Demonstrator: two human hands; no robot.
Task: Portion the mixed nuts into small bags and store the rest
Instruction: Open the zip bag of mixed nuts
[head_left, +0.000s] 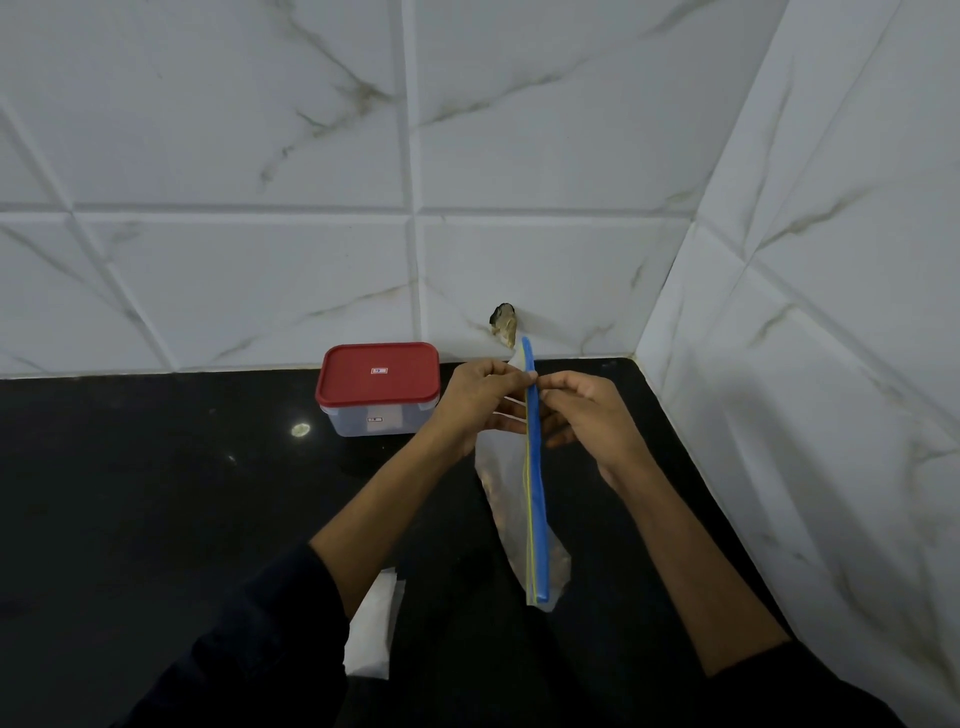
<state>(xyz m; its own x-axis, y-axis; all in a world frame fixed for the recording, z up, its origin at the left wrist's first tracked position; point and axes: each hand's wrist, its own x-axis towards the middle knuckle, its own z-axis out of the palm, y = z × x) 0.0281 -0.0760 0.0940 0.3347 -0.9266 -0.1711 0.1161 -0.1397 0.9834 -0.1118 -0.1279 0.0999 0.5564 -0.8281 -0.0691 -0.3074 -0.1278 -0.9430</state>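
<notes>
Zip bag (522, 499) pinched by both hands' fingers (511, 370) over black counter (156, 493), tiled corner.

Head-worn view, down onto near counter (156, 493)

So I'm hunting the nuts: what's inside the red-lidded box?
Through the box's clear wall only a label shows, no nuts. The red lid hides the top.

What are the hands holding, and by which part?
Both the left hand and the right hand pinch a clear zip bag near the far end of its blue zip strip, from opposite sides.
</notes>
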